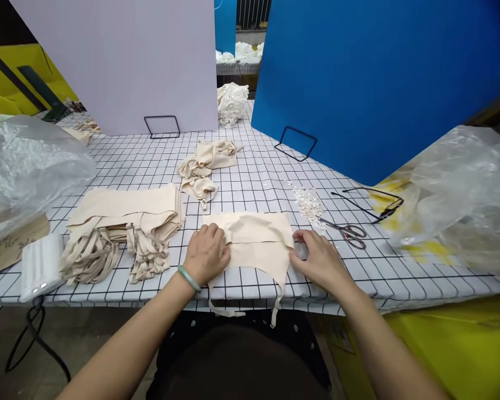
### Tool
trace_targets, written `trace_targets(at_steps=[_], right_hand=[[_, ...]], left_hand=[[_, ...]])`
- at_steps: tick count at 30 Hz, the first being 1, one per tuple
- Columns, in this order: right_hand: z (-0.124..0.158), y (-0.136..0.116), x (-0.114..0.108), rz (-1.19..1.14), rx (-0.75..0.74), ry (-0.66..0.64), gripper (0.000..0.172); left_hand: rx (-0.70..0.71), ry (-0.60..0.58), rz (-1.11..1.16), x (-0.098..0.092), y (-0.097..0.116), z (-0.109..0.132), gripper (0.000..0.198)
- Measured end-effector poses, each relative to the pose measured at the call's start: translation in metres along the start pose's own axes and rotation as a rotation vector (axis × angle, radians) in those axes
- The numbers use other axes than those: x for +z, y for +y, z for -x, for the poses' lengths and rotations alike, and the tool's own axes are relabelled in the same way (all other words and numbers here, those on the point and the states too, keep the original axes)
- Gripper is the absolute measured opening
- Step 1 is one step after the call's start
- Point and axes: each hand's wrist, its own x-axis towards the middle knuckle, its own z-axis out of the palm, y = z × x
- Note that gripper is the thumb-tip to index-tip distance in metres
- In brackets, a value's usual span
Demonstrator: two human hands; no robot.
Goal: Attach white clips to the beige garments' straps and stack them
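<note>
A beige strappy top (254,253) lies flat on the table in front of me, its upper layer slightly rumpled. Two thin straps hang from it over the table's front edge. My left hand (206,253), with a green bangle at the wrist, is closed on the top's left side, thumb on the cloth. At the right side, my right hand (319,258) has curled fingers, with thumb and forefinger at the fabric's edge. Left of my hands is a stack of similar beige tops (125,205), their bundled straps (91,255) hanging toward me.
Crumpled beige tops (208,161) lie farther back. On the right are small white pieces (308,204), scissors (350,232) and eyeglasses (385,211). Clear plastic bags (29,166) flank the table. A white device (41,266) stands front left; lilac (150,61) and blue (358,83) boards rise behind.
</note>
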Motion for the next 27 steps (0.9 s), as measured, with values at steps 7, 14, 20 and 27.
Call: trace_targets(at_steps=[7, 14, 20, 27], right_hand=[[0.002, -0.010, 0.018, 0.259, -0.128, 0.227, 0.028], [0.015, -0.005, 0.010, 0.199, -0.312, 0.158, 0.027], [-0.006, 0.004, -0.010, -0.138, 0.070, 0.011, 0.024], [-0.059, -0.018, 0.019, -0.072, 0.200, 0.029, 0.023]], left_hand=[[-0.138, 0.194, 0.015, -0.013, -0.022, 0.008, 0.013], [-0.168, -0.008, 0.225, -0.026, -0.040, 0.050, 0.007], [-0.300, 0.032, 0.330, -0.029, -0.055, 0.028, 0.028], [-0.066, -0.042, 0.057, 0.008, -0.036, 0.015, 0.053]])
